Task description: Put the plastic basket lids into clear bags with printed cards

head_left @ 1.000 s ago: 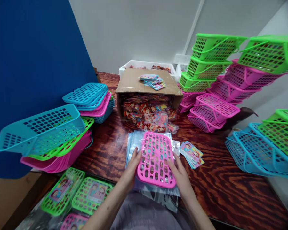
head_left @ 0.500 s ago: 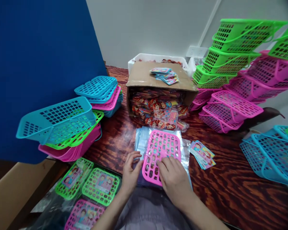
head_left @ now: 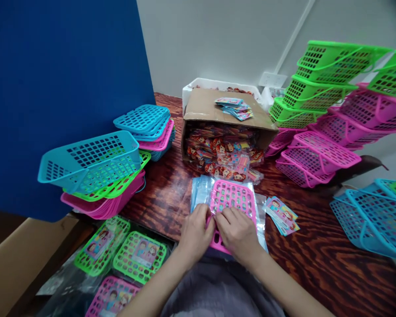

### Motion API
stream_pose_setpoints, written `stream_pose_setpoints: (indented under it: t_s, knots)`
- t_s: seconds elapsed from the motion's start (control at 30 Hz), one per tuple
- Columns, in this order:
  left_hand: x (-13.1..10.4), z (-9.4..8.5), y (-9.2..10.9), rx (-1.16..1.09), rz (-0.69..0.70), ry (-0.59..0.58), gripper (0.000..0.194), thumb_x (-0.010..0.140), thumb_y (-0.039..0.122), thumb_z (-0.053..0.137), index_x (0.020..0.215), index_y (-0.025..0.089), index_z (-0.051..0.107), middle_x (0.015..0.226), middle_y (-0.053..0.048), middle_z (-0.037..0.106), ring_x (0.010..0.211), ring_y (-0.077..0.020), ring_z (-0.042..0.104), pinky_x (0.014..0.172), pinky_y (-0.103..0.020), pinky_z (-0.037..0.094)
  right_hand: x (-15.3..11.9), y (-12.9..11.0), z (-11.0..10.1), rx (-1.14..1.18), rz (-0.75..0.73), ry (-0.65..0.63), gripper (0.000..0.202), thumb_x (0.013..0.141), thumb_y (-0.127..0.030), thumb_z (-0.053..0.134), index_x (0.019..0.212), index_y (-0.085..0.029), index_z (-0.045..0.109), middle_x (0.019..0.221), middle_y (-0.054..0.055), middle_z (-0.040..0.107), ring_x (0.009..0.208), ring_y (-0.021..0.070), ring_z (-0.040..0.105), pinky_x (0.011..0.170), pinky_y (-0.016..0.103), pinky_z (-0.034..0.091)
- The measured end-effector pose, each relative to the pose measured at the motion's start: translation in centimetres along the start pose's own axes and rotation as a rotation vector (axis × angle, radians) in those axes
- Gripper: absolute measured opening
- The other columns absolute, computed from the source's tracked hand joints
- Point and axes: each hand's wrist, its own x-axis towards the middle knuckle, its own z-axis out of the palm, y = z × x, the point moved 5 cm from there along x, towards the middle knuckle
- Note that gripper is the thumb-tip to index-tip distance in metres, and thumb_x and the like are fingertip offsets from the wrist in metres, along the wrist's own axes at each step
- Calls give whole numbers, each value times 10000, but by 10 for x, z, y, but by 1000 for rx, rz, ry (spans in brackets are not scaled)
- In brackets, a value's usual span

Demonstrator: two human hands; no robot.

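A pink perforated plastic basket lid (head_left: 234, 196) lies flat in front of me on a stack of clear plastic bags (head_left: 197, 191). My left hand (head_left: 196, 231) is closed in a pinch at the lid's left edge. Close beside it, my right hand (head_left: 239, 233) has its fingers bent and pinched together over the lid. Whatever lies between the fingertips is too small and covered to make out. To the right of the bags, several printed cards (head_left: 282, 215) are fanned on the wooden table (head_left: 303, 264).
Behind the bags, a cardboard box (head_left: 201, 105) spills small packets (head_left: 231, 165); more cards (head_left: 236, 108) lie on its flap. Baskets (head_left: 89, 160) and lids (head_left: 143, 121) are piled left, tall basket stacks (head_left: 330, 103) right. Bagged lids with cards (head_left: 140, 255) sit lower left.
My left hand has moved right, from open beside the lid to a pinch at its edge, near my right hand. The whole view has shifted slightly.
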Motion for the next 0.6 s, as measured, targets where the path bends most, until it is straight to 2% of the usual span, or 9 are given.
stream_pose_setpoints:
  t_s: [0.17, 0.3, 0.47, 0.6]
  knots:
    - [17, -9, 2, 77, 131, -69, 145, 908, 105, 447, 820, 204, 503, 848, -20, 555, 752, -170, 539, 685, -290, 388, 4, -3, -1, -37, 47, -5, 195, 968, -130, 473, 850, -156, 626, 810, 72, 562, 769, 241, 472, 704, 376, 358]
    - [39, -23, -1, 151, 296, -238, 155, 894, 86, 475, 812, 190, 555, 831, -18, 572, 772, -166, 555, 699, -276, 401, 4, -8, 3, -42, 120, -14, 125, 930, -114, 518, 944, -142, 639, 878, 92, 584, 823, 261, 491, 729, 387, 383]
    - [59, -37, -1, 200, 450, -396, 130, 921, 132, 521, 842, 196, 602, 844, -14, 605, 738, -157, 553, 657, -262, 377, 2, -11, 9, -34, 184, -9, 227, 925, -95, 509, 1119, -112, 626, 926, 108, 606, 867, 278, 508, 750, 407, 427]
    - [62, -37, -5, 431, 645, -434, 132, 970, 133, 468, 947, 192, 584, 893, -31, 618, 751, -171, 567, 639, -274, 373, 1, -18, 4, 19, 219, 4, 264, 964, -170, 494, 1196, -108, 606, 1000, 136, 629, 920, 291, 542, 803, 433, 463]
